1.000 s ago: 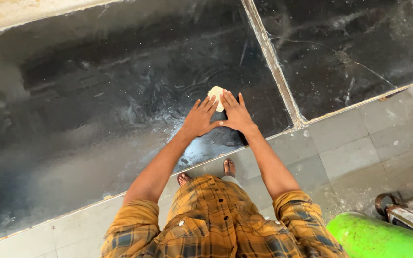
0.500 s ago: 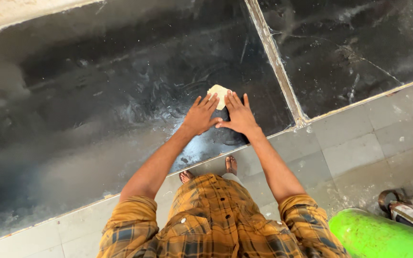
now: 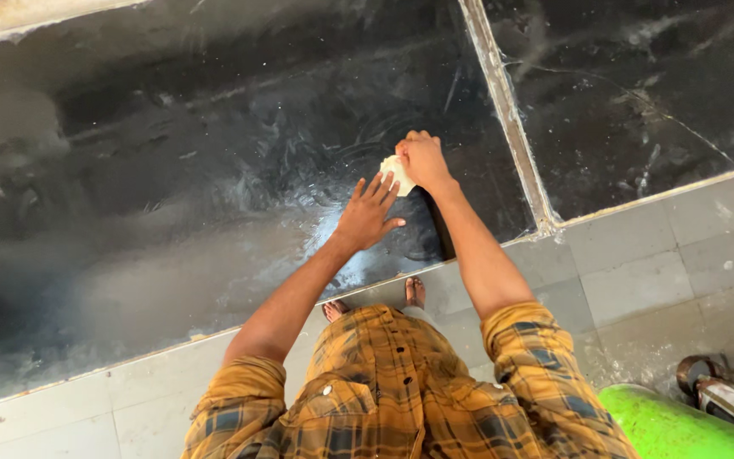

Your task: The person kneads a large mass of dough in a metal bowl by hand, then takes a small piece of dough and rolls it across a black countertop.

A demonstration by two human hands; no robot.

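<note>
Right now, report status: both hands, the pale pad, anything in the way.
Right hand closed on pale pad, pressed to the wet black slab. Left hand flat beside it, fingers spread. Nothing blocking; pale joint strip runs to the right.

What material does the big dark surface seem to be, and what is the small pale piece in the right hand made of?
The dark slab looks like polished black stone, perhaps granite: it is glossy, wet-looking, with pale streaks and reflections. The pale piece under the right hand looks soft, maybe sponge or folded cloth; too small to tell. The left hand lies flat on the slab.
</note>
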